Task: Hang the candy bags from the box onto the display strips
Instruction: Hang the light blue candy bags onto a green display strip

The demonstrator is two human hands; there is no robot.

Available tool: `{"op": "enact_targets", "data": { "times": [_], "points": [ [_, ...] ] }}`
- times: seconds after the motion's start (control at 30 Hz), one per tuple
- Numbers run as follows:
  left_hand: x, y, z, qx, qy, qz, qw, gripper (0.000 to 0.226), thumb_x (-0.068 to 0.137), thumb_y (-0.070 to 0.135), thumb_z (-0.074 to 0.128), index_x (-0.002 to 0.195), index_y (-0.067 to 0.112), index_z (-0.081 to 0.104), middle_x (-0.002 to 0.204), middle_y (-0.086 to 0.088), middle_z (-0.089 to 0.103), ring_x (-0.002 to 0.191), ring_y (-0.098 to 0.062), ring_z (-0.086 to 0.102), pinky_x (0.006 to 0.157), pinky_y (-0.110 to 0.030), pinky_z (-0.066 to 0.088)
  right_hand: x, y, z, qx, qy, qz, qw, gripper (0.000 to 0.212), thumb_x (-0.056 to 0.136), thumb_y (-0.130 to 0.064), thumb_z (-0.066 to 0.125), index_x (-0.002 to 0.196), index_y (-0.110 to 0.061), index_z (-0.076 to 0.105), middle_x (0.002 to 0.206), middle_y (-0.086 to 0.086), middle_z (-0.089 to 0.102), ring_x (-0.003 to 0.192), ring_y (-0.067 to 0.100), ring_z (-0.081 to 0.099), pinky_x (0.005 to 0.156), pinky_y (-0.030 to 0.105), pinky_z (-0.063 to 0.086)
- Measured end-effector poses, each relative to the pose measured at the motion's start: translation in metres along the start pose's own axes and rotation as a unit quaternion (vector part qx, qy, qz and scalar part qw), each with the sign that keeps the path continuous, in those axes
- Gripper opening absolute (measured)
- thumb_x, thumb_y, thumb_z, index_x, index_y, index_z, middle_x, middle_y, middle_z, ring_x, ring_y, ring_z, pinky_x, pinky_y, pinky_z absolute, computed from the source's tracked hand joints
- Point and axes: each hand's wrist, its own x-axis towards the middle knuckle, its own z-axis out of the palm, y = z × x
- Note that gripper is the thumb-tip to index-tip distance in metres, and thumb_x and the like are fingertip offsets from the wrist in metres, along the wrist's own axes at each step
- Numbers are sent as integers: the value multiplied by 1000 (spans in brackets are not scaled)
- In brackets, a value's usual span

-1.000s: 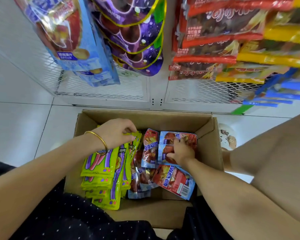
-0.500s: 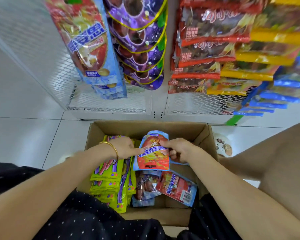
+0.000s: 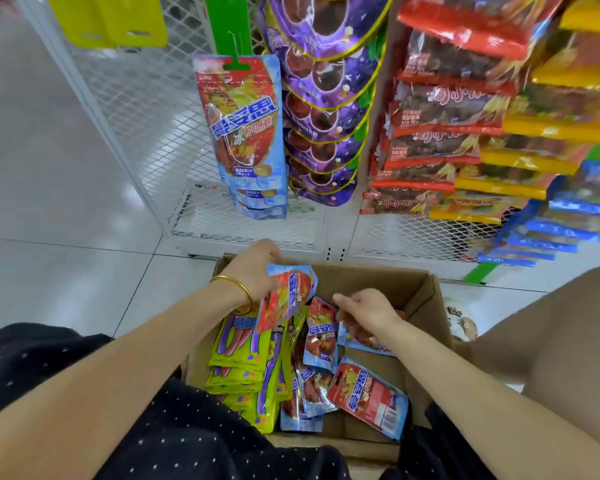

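Red-and-blue foil candy bag [image 3: 286,299] | pinched in left hand [image 3: 253,271], long axis tilted | green display strip [image 3: 230,29] directly above-ahead | right hand [image 3: 368,310] relaxed, empty, over cardboard box [image 3: 426,292]

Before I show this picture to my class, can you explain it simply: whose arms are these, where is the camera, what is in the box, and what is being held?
No machine here: these are a person's two bare arms. The single picture comes from a wide-angle camera worn on the head, looking forward and down, which is why the edges bend.

On the tiled floor sits an open cardboard box. Inside are a stack of yellow-green candy bags and loose red-and-blue candy bags.

The left hand, with a gold bangle on its wrist, holds one red-and-blue bag lifted above the box. The right hand hovers over the box with relaxed fingers, holding nothing.

Behind the box, a white mesh rack carries hanging strips. A green strip already has matching red-and-blue bags; beside it hang purple bags.
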Motion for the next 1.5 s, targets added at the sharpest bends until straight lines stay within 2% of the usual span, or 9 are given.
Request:
{"op": "enact_targets", "data": {
  "times": [0.1,0.2,0.3,0.4,0.57,0.83,1.13,1.37,1.5],
  "points": [
    [0,10,-15,17,28,60,998,26,75,2,65,97,15,59,80,2,57,74,-17,52,67,-27,44,-8,-27,-6,-35,68,-206,975,12,87,-23,64,96,-15,65,85,-5,63,77,11,59,74,29,49],
    [-3,23,-29,4,22,93,995,28,74,2,69,99,13,59,75,4,60,60,-2,52,65,-24,45,-15,-58,-2,-89,-1,-289,953,37,84,-21,67,120,-16,60,110,-10,59,101,3,52,88,19,39],
    [-6,32,-41,-34,23,112,993,28,74,3,71,98,11,59,66,8,57,51,2,50,67,-29,49,-16,-78,3,-69,-13,-303,950,10,84,-17,67,86,-7,64,80,1,59,76,8,52,69,26,40],
    [-7,30,-56,-58,19,100,993,27,77,8,72,101,9,61,79,6,59,63,-1,54,65,-22,48,-15,-87,-2,-33,7,-310,950,30,86,-13,65,66,4,49,60,6,39,55,6,36,54,22,29],
    [-7,27,-79,-57,55,109,991,10,78,7,71,86,7,65,77,-1,60,65,-4,53,59,-15,44,-17,-100,-15,26,23,-315,948,23,88,-14,62,75,3,54,79,28,56,72,19,52,67,35,44],
    [-16,56,-125,-146,114,163,969,14,78,8,71,77,19,63,81,8,61,73,-2,58,65,-10,47,-53,-162,-21,2,156,-455,877,15,89,-17,60,83,-29,55,79,-9,63,75,4,60,68,25,49],
    [22,125,-210,-183,399,209,874,42,90,13,57,128,0,44,126,-12,53,100,-11,50,82,-13,39,-77,-243,-36,-32,257,-577,774,20,84,-2,63,101,-13,59,86,-21,54,74,-17,49,69,0,34],
    [41,128,-237,-138,370,168,903,24,92,28,55,88,5,59,78,-5,54,70,-13,48,60,-17,37,-66,-294,-33,-40,318,-591,740,13,88,-2,55,96,-10,61,89,-8,56,87,9,53,78,20,40],
    [38,129,-241,-86,341,168,921,40,95,28,50,58,15,38,58,-1,37,52,-10,34,38,-12,29,-54,-310,-31,-57,355,-591,722,14,89,-1,52,100,-4,59,97,6,60,91,19,55,80,25,38]
  ]
}}
